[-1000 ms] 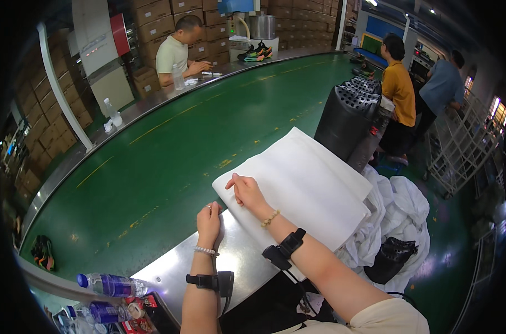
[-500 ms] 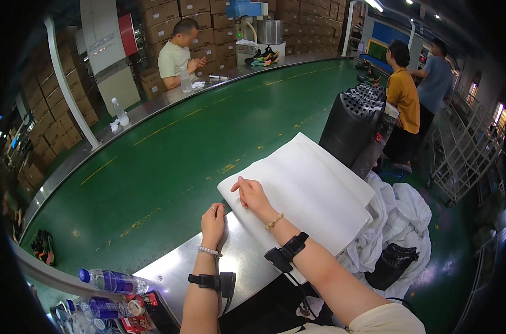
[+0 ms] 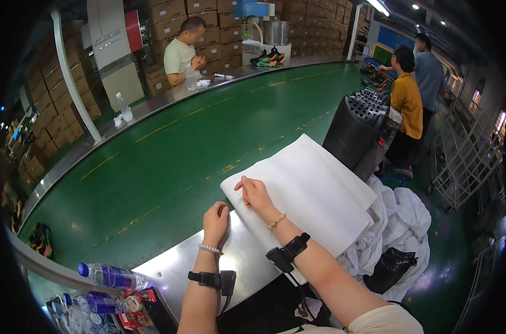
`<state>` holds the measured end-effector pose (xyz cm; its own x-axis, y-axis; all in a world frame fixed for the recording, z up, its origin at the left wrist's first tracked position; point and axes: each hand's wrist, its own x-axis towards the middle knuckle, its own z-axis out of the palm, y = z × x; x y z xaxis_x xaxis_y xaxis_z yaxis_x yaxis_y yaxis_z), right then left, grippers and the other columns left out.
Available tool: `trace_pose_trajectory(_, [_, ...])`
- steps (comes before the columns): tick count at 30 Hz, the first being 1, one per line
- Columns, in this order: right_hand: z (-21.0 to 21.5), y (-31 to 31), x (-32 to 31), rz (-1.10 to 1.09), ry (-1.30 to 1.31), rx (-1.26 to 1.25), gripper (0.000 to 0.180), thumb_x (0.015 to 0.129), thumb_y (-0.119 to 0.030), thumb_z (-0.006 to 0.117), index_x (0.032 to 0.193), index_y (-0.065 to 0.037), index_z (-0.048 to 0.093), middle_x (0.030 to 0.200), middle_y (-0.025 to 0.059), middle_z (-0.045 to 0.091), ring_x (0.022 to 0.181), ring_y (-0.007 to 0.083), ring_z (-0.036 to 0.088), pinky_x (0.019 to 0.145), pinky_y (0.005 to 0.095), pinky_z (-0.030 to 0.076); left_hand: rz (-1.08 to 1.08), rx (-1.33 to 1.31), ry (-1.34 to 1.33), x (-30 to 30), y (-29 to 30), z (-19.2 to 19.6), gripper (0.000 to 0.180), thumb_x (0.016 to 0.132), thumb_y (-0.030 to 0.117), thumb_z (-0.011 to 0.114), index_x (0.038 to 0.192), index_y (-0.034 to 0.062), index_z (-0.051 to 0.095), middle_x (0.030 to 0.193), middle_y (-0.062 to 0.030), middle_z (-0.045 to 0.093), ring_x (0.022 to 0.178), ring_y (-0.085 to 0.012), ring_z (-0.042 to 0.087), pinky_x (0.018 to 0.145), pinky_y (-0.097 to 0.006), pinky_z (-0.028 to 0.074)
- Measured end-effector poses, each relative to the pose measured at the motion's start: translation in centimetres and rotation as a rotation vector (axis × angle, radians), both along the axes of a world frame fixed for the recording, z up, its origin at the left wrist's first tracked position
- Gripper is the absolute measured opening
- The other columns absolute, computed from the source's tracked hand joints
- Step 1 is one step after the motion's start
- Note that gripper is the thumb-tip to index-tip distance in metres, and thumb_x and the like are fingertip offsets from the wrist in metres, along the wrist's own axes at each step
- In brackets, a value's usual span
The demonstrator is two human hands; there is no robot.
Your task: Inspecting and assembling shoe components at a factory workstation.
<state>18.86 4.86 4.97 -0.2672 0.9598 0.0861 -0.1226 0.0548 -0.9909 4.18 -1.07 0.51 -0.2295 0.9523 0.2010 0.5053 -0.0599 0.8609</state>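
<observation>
My left hand (image 3: 215, 224) rests with curled fingers at the edge of the bare metal tabletop (image 3: 186, 257), beside the green belt (image 3: 169, 161). Nothing shows in it. My right hand (image 3: 256, 197) lies over the near left part of a stack of large white sheets (image 3: 314, 186). Its fingers are loosely bent inward, with nothing visible between them. A dark strap with a small black box (image 3: 288, 251) sits on my right forearm, and a similar black box (image 3: 227, 282) is on my left.
Bottles (image 3: 111, 276) and small packets stand at lower left. Black perforated rolls (image 3: 353, 125) and crumpled white bags (image 3: 400, 217) are on the right. Dark colourful shoes (image 3: 40, 240) lie at far left. One person (image 3: 181, 55) stands across the belt; two others (image 3: 408, 94) are at right.
My hands keep nearly the same pose as the view shifts slightly. At the far right, the co-worker in orange now reaches toward shoes on the belt. The shoes at far left have shifted a little.
</observation>
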Motion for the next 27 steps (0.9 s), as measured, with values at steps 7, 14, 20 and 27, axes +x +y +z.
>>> trace_pose_trajectory(7, [-0.3,0.5,0.6,-0.022,0.023,0.014,0.045,0.097,-0.033,0.039,0.075,0.0,0.061,0.043,-0.0021,0.041,0.035,0.0065,0.04,0.035,0.0232,0.032,-0.015,0.043,0.003,0.6,0.3,0.1,0.019,0.086,0.015,0.054,0.091,-0.0014,0.063,0.073,-0.0126,0.064,0.066,-0.0189,0.06,0.063,-0.03,0.047])
trace_pose_trajectory(14, [-0.5,0.2,-0.4,-0.031,0.029,-0.012,0.044,0.095,-0.037,0.042,0.073,-0.003,0.06,0.045,-0.0004,0.044,0.036,0.0076,0.042,0.036,0.0241,0.032,-0.009,0.023,-0.086,-0.7,0.4,-1.2,0.032,0.092,0.023,0.047,0.081,-0.0036,0.062,0.064,-0.0081,0.057,0.059,-0.0138,0.05,0.056,-0.029,0.041])
trace_pose_trajectory(20, [0.0,0.1,0.1,-0.051,-0.001,-0.011,0.043,0.094,-0.035,0.044,0.072,-0.002,0.06,0.046,-0.0002,0.044,0.038,0.0076,0.043,0.037,0.0245,0.033,-0.021,0.025,-0.127,0.2,0.3,-0.3,0.038,0.095,0.026,0.044,0.078,-0.003,0.062,0.064,-0.0066,0.055,0.061,-0.0125,0.048,0.058,-0.028,0.04])
trace_pose_trajectory(27, [0.5,-0.2,0.3,-0.035,0.011,-0.005,0.04,0.093,-0.032,0.047,0.072,-0.002,0.06,0.047,-0.0004,0.045,0.038,0.0073,0.044,0.038,0.0242,0.034,-0.023,-0.007,-0.077,0.2,0.2,0.1,0.037,0.094,0.025,0.045,0.078,-0.0038,0.062,0.068,-0.0071,0.06,0.062,-0.0134,0.052,0.058,-0.029,0.041])
